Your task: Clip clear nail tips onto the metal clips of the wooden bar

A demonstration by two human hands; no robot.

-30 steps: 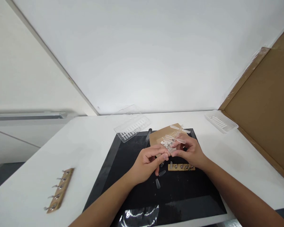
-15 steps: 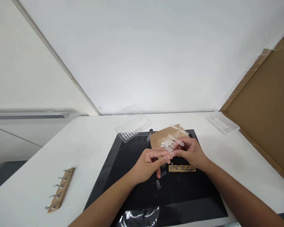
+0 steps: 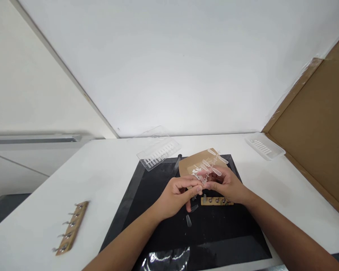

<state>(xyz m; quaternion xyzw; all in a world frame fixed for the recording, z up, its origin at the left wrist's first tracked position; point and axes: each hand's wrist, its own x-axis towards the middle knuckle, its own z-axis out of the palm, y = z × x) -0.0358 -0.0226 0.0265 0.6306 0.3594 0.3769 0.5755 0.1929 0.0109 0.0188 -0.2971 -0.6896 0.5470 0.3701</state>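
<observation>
Left hand (image 3: 176,195), head view: thumb and fingers pinched closed at the near end of one clear plastic strip (image 3: 214,161); whether a separate piece sits between those fingertips is too small to tell. Right hand (image 3: 228,183): thumb and fingers curled nearly closed at the same near end, just beside the left fingertips; exact contact partly hidden.

Strip, one, with several flat tips branching off both sides. Position: raised over the black mat (image 3: 155,210), towards its far right corner. Long axis: slanting up from the grip, away and to the right. Nearer hand: the right, its fingers close along the stem; the left meets the near end only.

Brown paper (image 3: 186,164), beyond the hands at the mat's far edge, bearing white scraps (image 3: 196,171).

Loose clear tip (image 3: 189,220), on the mat, nearer its near edge than the left fingertips; at least one more beside those fingers.

Wooden bar (image 3: 220,201) with metal studs, below the right hand, towards the mat's right edge.

Second wooden bar (image 3: 73,228), towards the left edge of the tabletop (image 3: 110,169).

Open clear case (image 3: 158,152), overlapping the mat's far left corner.

Pale tray (image 3: 265,146), at the tabletop's far right corner.
</observation>
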